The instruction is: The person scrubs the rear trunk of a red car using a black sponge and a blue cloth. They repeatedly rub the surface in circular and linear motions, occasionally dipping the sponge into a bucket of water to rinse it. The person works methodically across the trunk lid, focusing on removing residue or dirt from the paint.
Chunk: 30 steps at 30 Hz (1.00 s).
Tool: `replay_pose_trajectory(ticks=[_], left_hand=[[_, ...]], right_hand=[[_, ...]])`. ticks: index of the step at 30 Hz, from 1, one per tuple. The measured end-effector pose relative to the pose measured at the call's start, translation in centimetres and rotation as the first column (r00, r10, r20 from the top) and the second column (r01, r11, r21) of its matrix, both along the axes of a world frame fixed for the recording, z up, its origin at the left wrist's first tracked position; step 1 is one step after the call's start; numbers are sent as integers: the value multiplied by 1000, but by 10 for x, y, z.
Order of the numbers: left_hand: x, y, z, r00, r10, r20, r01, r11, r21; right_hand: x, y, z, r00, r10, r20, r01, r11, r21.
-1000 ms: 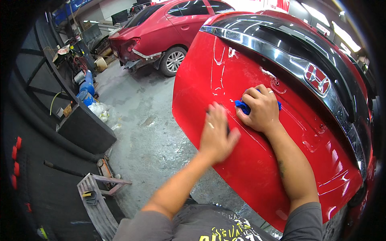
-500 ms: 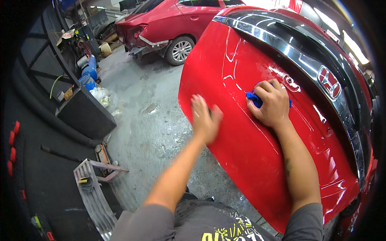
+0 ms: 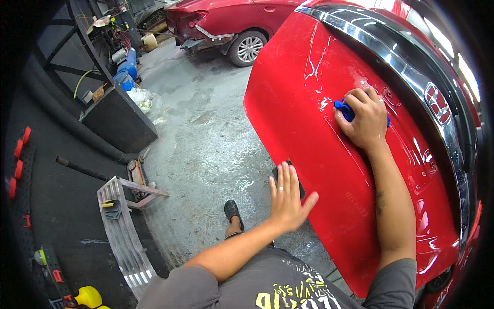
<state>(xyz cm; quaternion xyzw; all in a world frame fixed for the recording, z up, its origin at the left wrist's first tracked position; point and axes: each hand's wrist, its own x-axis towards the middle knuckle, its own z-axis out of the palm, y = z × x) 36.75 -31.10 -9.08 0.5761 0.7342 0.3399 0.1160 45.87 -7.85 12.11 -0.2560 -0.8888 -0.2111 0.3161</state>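
Note:
A glossy red car tailgate (image 3: 288, 103) slopes across the right half, with wet-looking streaks and light reflections on it. My right hand (image 3: 364, 114) presses a bunched blue cloth (image 3: 343, 109) onto its upper part, fingers curled over it; most of the cloth lies hidden under the palm. At the panel's lower left edge is my left hand (image 3: 288, 201), fingers stretched out and thumb apart. It lies over a flat black pad (image 3: 302, 190), which shows on both sides of the fingers. What kind of pad cannot be made out.
Behind stands another red car (image 3: 231, 20) with its rear bumper off. At left, a slatted metal bench (image 3: 123, 237) carries small dark pieces, beside a floor jack (image 3: 136, 175). A black cabinet (image 3: 121, 121) and blue containers (image 3: 126, 67) stand beyond. My foot (image 3: 233, 211) rests on the wet-looking floor.
My left hand has come down and toward me along the panel edge with the black pad. My right hand stays on the blue cloth at nearly the same spot. The view has shifted slightly.

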Motion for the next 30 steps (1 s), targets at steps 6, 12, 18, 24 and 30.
replay_pose_trajectory(ticks=[6,12,18,24,30], left_hand=[[-123,110,2,969,222,107,-229,972,59],[-82,97,-9,972,231,48,-235,967,103],[-83,77,-8,995,96,-28,-93,991,93],[-211,179,3,973,174,154,-193,974,121],[-206,98,-34,941,-253,-226,312,907,282]], right_hand=[[-4,-2,6,1000,11,-4,-11,1000,21],[-1,0,2,1000,10,-2,-10,1000,4],[3,-2,3,1000,0,16,0,1000,-20],[-11,-14,9,999,29,43,-30,999,18],[-65,3,4,994,-57,92,54,998,28]])
